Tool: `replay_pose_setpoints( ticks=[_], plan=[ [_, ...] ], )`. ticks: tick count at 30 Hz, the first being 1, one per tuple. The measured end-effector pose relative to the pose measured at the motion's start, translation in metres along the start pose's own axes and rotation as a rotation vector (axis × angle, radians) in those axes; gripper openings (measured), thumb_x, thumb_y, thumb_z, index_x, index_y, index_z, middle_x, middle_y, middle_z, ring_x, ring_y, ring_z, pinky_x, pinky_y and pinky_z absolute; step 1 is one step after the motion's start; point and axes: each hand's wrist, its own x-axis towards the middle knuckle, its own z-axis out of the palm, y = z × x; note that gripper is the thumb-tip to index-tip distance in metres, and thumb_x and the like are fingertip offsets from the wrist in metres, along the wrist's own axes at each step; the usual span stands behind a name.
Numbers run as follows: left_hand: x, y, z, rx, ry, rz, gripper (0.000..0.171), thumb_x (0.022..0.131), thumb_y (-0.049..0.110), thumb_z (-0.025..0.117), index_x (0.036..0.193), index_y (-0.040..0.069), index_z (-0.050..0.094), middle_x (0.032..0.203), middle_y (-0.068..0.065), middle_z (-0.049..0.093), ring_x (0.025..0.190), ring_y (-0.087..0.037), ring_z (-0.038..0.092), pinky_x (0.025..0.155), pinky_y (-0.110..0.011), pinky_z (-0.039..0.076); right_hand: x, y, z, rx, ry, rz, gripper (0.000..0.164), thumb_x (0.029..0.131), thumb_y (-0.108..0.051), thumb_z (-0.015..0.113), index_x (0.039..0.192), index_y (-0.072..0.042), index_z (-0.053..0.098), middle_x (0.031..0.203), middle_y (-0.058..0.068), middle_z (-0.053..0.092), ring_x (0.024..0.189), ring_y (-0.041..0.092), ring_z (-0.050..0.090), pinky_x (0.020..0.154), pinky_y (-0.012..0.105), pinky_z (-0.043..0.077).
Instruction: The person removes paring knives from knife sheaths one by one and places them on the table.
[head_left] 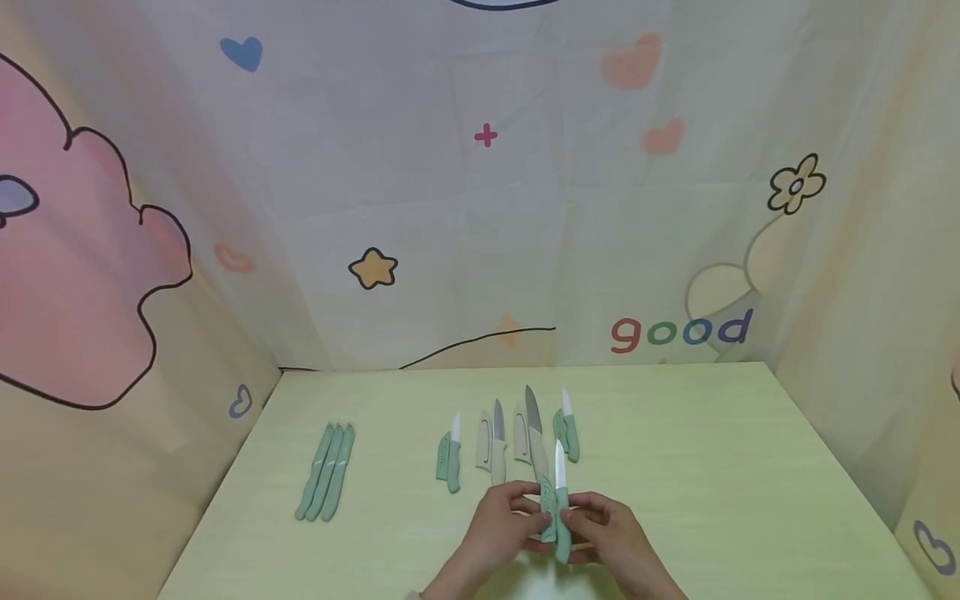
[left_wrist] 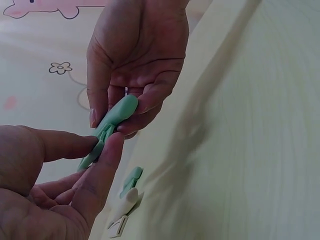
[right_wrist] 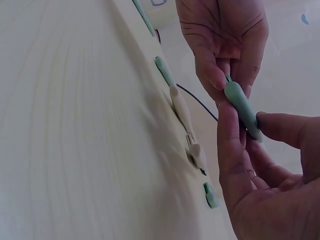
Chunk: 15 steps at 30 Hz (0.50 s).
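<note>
In the head view my left hand [head_left: 498, 523] pinches a green knife sheath [head_left: 548, 512] between thumb and fingers. Beside it, my right hand [head_left: 613, 533] grips the green handle of a small paring knife [head_left: 563, 529], its white blade pointing away from me. Knife and sheath stand side by side above the near part of the table; whether they touch I cannot tell. The left wrist view shows the handle's rounded end [left_wrist: 122, 109] up close. In the right wrist view the same handle [right_wrist: 241, 106] lies between my right thumb and fingers, hiding most of the sheath.
Three green knives [head_left: 326, 473] lie together at the left of the table [head_left: 240, 533]. Farther back rest a green knife [head_left: 453, 458], a beige knife [head_left: 498, 442], a larger beige knife [head_left: 533, 421] and another green knife [head_left: 572, 433], each with its sheath alongside. A printed curtain surrounds the table.
</note>
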Motion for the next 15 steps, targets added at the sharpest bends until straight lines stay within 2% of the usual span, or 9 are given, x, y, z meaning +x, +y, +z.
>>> replay_pose_setpoints(
  ticks=[6,15],
  plan=[
    [-0.002,-0.005,0.007,0.023,0.006,-0.008,0.036,0.08,-0.005,0.07,0.115,0.002,0.065,0.09,-0.011,0.062,0.063,-0.022,0.065,0.057,-0.036,0.062,-0.004,0.003,-0.007,-0.017,-0.018,-0.003,0.046,0.095,-0.021,0.062,0.127,0.011,0.051,0.107,0.015,0.069,0.088,0.032,0.064,0.069,0.041,0.061],
    [-0.001,-0.011,0.013,0.071,0.012,-0.026,0.033,0.079,-0.005,0.071,0.112,0.002,0.068,0.085,-0.007,0.061,0.059,-0.019,0.063,0.056,-0.036,0.062,-0.004,0.007,-0.01,-0.051,0.036,0.011,0.043,0.094,-0.019,0.063,0.125,0.01,0.055,0.105,0.016,0.069,0.083,0.029,0.065,0.065,0.04,0.062]
  ],
)
